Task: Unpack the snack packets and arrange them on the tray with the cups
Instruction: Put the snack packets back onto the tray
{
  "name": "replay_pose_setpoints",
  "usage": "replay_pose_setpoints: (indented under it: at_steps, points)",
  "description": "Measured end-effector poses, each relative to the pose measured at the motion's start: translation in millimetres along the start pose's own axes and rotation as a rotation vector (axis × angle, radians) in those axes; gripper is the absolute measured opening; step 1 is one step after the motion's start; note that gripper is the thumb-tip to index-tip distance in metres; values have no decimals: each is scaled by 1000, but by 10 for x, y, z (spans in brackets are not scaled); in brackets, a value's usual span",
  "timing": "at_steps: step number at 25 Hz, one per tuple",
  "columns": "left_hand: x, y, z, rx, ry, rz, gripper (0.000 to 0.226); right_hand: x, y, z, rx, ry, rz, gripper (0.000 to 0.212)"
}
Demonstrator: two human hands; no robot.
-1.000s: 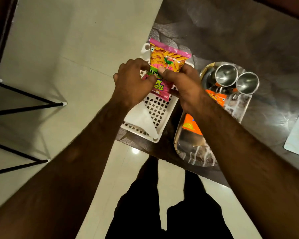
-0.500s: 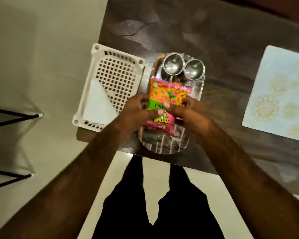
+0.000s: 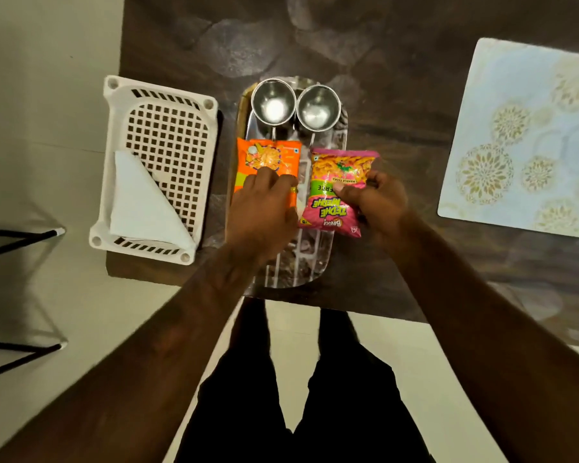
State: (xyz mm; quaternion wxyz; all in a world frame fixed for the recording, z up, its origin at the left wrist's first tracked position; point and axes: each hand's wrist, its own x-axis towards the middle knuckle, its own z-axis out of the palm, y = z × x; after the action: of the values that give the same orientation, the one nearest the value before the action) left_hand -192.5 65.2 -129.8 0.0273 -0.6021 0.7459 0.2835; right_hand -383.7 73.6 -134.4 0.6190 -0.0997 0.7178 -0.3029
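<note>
Half a second earlier both hands held the pink packet [image 3: 338, 175]. The left hand [image 3: 264, 208] had since moved onto the orange packet [image 3: 268, 155], its grip unclear. The right hand [image 3: 378, 202] alone pinched the pink packet, thumb on front, over the tray [image 3: 318, 265] near the cups [image 3: 274, 105].

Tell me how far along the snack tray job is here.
Done: both steel cups stand at the tray's far end, and the orange packet lies on it under the left hand. The white basket holds only a white sheet. In hand: the right hand grips the pink packet over the tray's right side, beside the orange one. Left: probably just setting it down and letting go.
</note>
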Motion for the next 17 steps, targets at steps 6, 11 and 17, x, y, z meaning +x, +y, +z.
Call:
replay_pose_setpoints:
  at_steps: [6,11,17]
  points:
    - [108,-22,-46,216,-64,77,60,34,32,121,-33,20,-115,37]
    - [123,-8,-13,160,-12,113,55,65,58,198,-193,55,-176,53]
    - [85,100,11,76,-34,121,60,92,23,235,-467,82,-226,53]
